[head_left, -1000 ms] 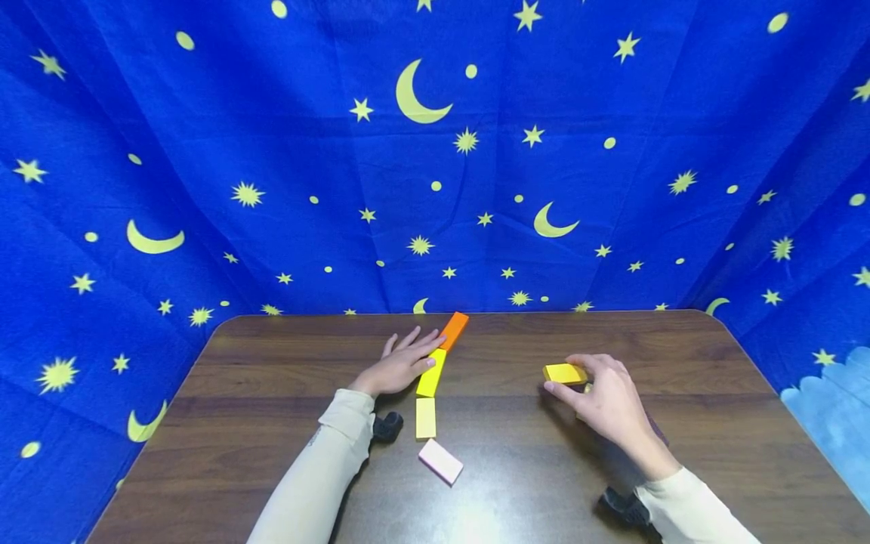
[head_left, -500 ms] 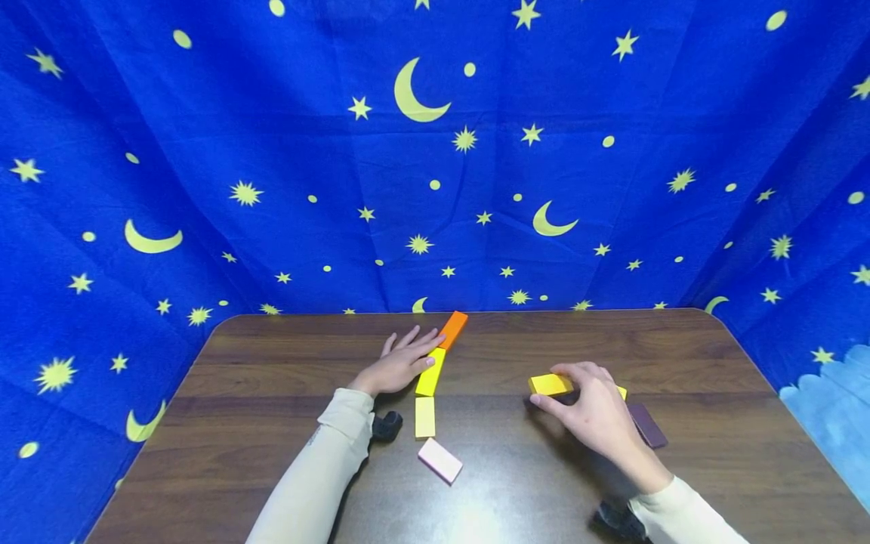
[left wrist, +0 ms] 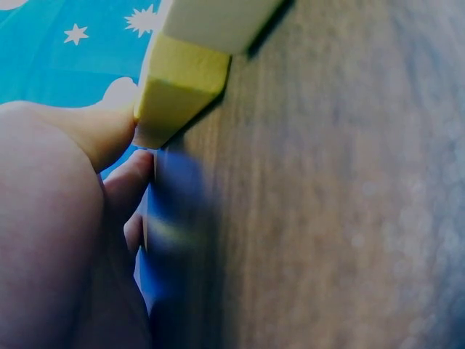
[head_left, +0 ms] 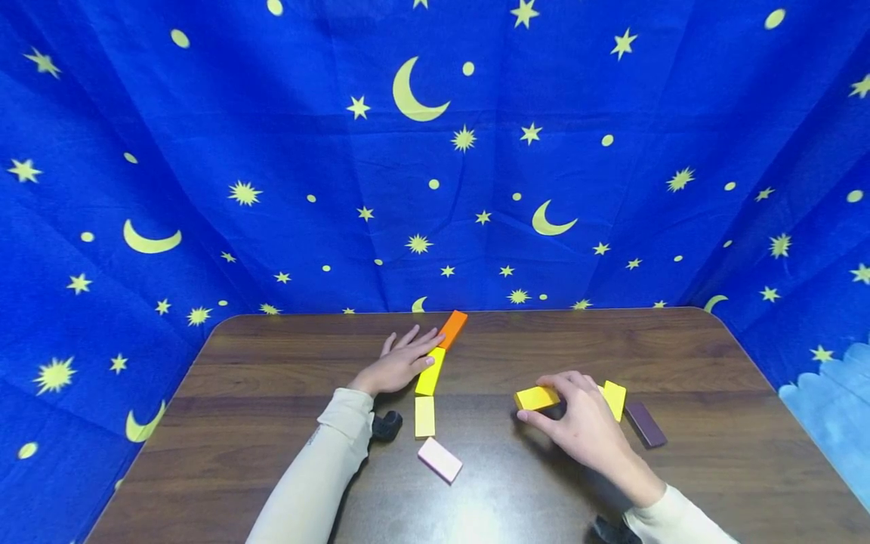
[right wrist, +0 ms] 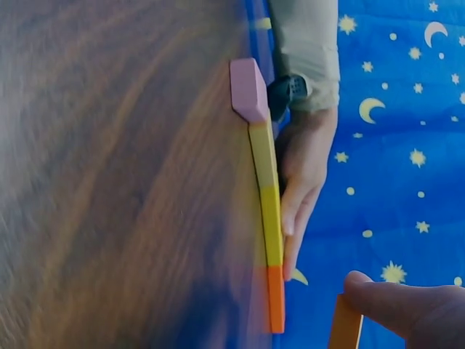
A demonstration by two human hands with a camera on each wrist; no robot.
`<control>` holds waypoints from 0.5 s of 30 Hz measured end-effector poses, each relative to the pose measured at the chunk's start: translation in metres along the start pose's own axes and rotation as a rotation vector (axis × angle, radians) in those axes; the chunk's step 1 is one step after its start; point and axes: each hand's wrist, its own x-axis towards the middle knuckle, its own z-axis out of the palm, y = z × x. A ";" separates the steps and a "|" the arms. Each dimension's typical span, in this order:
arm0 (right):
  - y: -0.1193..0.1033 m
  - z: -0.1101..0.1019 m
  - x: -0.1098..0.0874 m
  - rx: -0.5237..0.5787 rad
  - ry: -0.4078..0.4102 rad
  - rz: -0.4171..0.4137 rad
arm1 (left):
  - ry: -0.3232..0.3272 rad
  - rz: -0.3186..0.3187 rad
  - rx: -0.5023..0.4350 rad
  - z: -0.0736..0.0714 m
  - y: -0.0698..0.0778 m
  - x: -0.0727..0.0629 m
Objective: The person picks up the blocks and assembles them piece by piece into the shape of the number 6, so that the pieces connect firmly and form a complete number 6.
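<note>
My left hand (head_left: 397,366) lies with straight fingers against a row of flat blocks, its thumb on the yellow block (head_left: 430,375) and fingertips at the orange block (head_left: 454,329). A pale yellow block (head_left: 424,417) continues the row toward me, and a pink block (head_left: 440,461) lies slanted at its near end. My right hand (head_left: 584,419) pinches a golden-yellow block (head_left: 535,398) between thumb and fingers, right of the row. In the right wrist view the thumb (right wrist: 392,298) presses on the edge of this block (right wrist: 345,323).
Right of my right hand lie a bright yellow block (head_left: 615,399), partly covered by the hand, and a dark purple block (head_left: 646,425). The brown wooden table (head_left: 306,340) ends at a blue curtain (head_left: 476,166) with moons and stars.
My right hand has moved left and slightly toward me with the golden-yellow block, uncovering the bright yellow and purple blocks. The left hand stays in place.
</note>
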 end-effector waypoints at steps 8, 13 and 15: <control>-0.008 0.004 -0.008 0.000 -0.017 -0.035 | -0.001 0.005 -0.004 0.000 0.001 0.000; -0.010 0.008 -0.014 -0.006 -0.045 -0.031 | -0.006 0.001 -0.003 -0.001 0.002 -0.001; -0.012 0.010 -0.015 -0.008 -0.056 -0.028 | -0.008 -0.001 -0.004 -0.002 0.002 -0.001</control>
